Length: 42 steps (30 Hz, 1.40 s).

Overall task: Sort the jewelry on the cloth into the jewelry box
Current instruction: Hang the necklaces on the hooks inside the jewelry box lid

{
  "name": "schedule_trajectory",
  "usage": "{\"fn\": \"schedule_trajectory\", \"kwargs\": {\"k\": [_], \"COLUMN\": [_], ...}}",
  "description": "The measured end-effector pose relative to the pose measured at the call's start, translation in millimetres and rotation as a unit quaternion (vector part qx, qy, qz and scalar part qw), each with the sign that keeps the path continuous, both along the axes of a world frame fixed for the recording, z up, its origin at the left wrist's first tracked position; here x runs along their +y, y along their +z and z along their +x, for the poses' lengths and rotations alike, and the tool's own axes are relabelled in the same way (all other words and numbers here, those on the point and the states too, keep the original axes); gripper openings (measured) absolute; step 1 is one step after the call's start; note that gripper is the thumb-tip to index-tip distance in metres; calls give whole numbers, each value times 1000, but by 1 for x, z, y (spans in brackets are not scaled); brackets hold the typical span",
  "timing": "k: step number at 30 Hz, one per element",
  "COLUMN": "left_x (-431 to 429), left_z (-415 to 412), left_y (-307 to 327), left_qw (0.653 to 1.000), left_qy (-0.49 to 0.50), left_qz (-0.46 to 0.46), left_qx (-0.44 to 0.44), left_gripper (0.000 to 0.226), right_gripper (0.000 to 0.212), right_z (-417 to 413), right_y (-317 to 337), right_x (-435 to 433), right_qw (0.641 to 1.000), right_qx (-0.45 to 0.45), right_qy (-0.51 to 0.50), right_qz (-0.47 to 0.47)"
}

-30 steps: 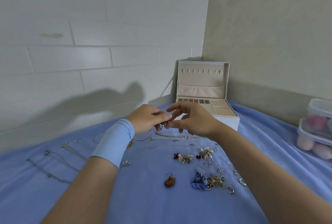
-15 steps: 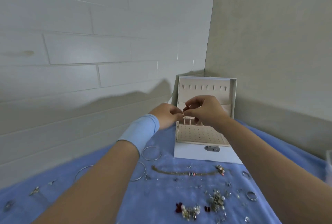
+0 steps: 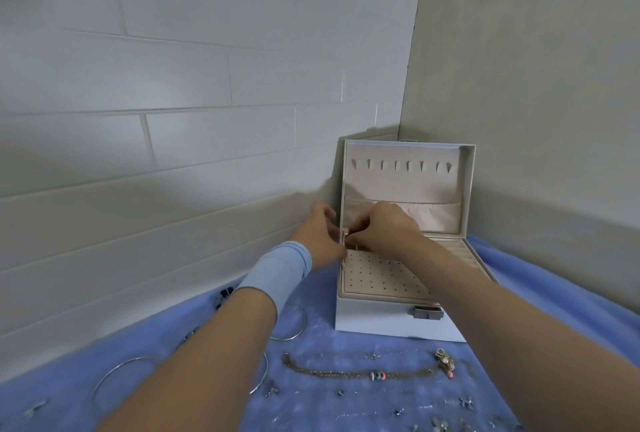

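Pinching a small piece [image 3: 348, 232], right hand [image 3: 384, 229] fingers hover over jewelry box [image 3: 388, 324] — lid [image 3: 408, 182] upright, latch [image 3: 428, 312] nearest.

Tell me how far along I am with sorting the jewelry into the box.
Early on. Done: the box stands open, and its dotted earring pad shows nothing on it. In hand: your right hand pinches a small piece at the pad's back left corner, left hand beside it. Left: the chain, the bangles and many loose bits lie on the cloth.
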State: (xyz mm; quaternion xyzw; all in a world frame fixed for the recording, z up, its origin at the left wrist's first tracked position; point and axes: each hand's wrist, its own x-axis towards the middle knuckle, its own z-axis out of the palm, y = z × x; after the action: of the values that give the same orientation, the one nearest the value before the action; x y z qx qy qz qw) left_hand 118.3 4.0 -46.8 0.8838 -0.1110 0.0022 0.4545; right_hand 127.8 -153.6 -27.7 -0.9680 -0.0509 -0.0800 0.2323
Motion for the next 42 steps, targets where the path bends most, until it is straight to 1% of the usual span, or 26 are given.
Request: {"fn": "schedule_trajectory", "kwargs": {"k": [2,3,5,7,9,10,11,15,16,18,21,22,24,26,27,29,32,34,37,40,42], "left_x": [0,0,-1,-1,-2,-2,-2,-4,-4,-5,-4,-3,-2,1,3,8,15,21,30,40,46], "left_z": [2,3,5,7,9,11,11,11,11,10,10,8,4,-2,-5,-15,-39,-59,-95,-134,-159], "left_y": [-2,-3,-3,-3,-3,-3,-4,-3,-2,-2,-5,-5,-5,-3,-2,1,6,11,20,25,23], "left_qw": [999,999,999,999,999,999,999,998,997,995,994,994,994,996,996,994,992,989,983,979,976], "left_qy": [-1,-5,-13,-16,-15,-14,-13,-13,-16,-22,-27,-31,-42,-42,-36,-19,4,3,-14,-36,-53], "left_qz": [-31,-38,-20,-5,1,6,17,66,76,90,102,106,97,84,86,99,117,127,152,183,206], "left_qx": [22,36,44,39,37,37,32,14,18,21,10,6,-4,-9,-14,-29,-54,-80,-101,-83,-50], "left_gripper": [56,50,33,24,18,17,20,41,37,22,19,22,35,48,50,47,34,25,15,8,8], "right_gripper": [9,8,10,16,27,31,30,15,13,13,10,10,13,15,16,15,13,11,10,9,10], "right_z": [2,3,6,8,8,9,9,6,5,4,4,2,-3,-11,-17,-30,-58,-79,-112,-147,-170], "right_y": [2,3,5,8,11,13,14,17,17,15,6,4,3,6,10,18,31,38,40,38,34], "right_x": [-1,-2,-3,-4,-5,-7,-10,-20,-21,-17,-10,-8,-7,-9,-10,-10,-6,-3,3,11,16], "right_qw": [1000,1000,999,997,996,996,996,996,995,995,996,996,997,997,997,997,992,989,985,979,974], "right_qx": [9,16,30,42,47,45,44,66,69,64,32,28,26,17,8,-7,-7,1,39,81,99], "right_qy": [11,20,45,66,77,77,73,63,69,79,82,79,78,75,71,70,99,127,160,184,204], "right_qz": [-12,-12,-7,3,11,14,15,9,8,8,5,-2,-5,11,21,42,77,73,55,30,6]}}
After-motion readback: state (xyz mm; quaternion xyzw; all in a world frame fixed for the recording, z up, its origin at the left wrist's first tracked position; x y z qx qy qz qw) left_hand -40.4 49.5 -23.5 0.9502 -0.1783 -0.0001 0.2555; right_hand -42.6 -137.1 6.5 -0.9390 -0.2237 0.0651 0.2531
